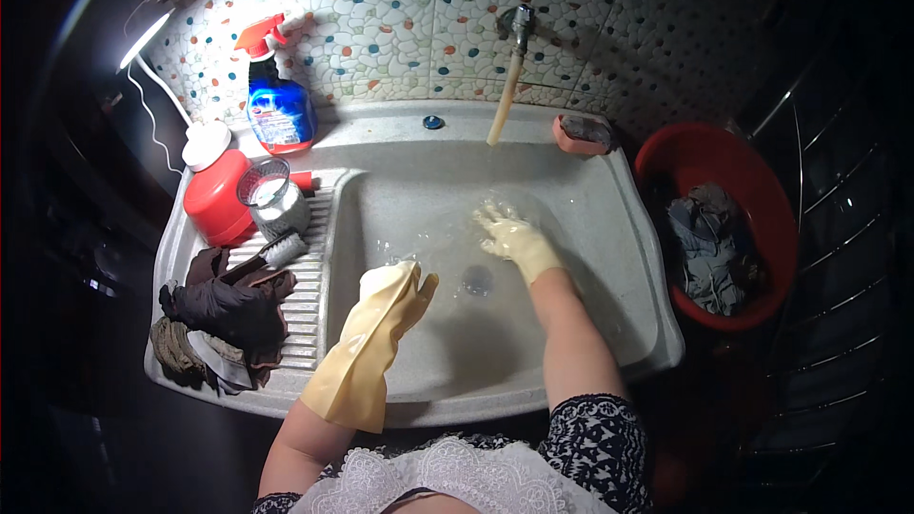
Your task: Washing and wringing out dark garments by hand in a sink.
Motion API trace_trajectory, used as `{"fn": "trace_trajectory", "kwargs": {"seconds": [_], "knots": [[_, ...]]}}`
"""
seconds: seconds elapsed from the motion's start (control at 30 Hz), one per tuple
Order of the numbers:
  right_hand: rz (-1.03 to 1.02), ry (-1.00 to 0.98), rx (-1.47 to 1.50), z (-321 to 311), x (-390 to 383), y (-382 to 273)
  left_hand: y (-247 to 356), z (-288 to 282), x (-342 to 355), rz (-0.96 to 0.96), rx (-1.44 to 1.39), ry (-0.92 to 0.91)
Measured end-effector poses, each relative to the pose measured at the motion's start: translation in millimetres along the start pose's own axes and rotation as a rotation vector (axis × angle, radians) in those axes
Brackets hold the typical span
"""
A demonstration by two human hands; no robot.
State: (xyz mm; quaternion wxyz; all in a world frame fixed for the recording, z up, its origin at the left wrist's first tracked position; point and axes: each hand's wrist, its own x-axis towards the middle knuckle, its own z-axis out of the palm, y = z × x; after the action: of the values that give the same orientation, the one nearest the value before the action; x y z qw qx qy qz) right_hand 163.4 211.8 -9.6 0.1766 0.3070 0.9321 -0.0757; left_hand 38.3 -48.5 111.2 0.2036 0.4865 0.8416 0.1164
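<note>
Both my hands wear pale yellow rubber gloves over a grey-white sink (581,295) holding cloudy water. My right hand (512,236) reaches to the water in the middle of the basin, its fingers spread and holding nothing I can see. My left hand (390,287) is by the basin's left side, thumb apart from the other fingers and nothing visible in it; its fingertips are partly hidden. Small splashes show beside it. Between the hands lies the round drain (476,281), seen dimly under the water. Beyond them, a hose (506,100) hangs from the wall tap (520,23).
The ribbed left ledge holds dark crumpled cloths (228,314), a scrub brush (276,252), a clear cup (276,200) of white powder and a red bottle (219,195). Behind stand a blue spray bottle (281,109) and a pink soap dish (581,136). At right, a red basin (776,228) contains clothes.
</note>
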Motion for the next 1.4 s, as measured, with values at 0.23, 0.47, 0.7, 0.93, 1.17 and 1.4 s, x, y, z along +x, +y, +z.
{"fn": "trace_trajectory", "kwargs": {"seconds": [0.23, 0.47, 0.7, 0.93, 1.17, 1.4], "knots": [[0.223, -0.104, -0.137, 25.7, -98.1, 49.9, 2.1, -5.8, -3.6, 0.016, -0.073, 0.027], [0.187, -0.467, -0.253, 57.8, -152.5, 13.3, -2.4, -8.3, -13.8, 0.026, -0.116, 0.078], [-0.317, -0.722, -0.323, 48.3, -150.6, -57.1, -16.4, -0.2, -6.4, 0.076, -0.045, 0.089], [-0.623, -0.714, -0.083, 35.8, -133.0, -142.9, -16.5, 3.9, -3.8, 0.147, -0.044, 0.146], [-0.771, -0.284, 0.23, 77.1, -83.3, -152.6, -14.9, 5.1, 0.6, 0.1, -0.054, 0.071], [-0.299, -0.221, 0.186, -21.6, -131.9, -132.0, -16.3, 9.6, 4.2, 0.146, -0.09, 0.101]]}}
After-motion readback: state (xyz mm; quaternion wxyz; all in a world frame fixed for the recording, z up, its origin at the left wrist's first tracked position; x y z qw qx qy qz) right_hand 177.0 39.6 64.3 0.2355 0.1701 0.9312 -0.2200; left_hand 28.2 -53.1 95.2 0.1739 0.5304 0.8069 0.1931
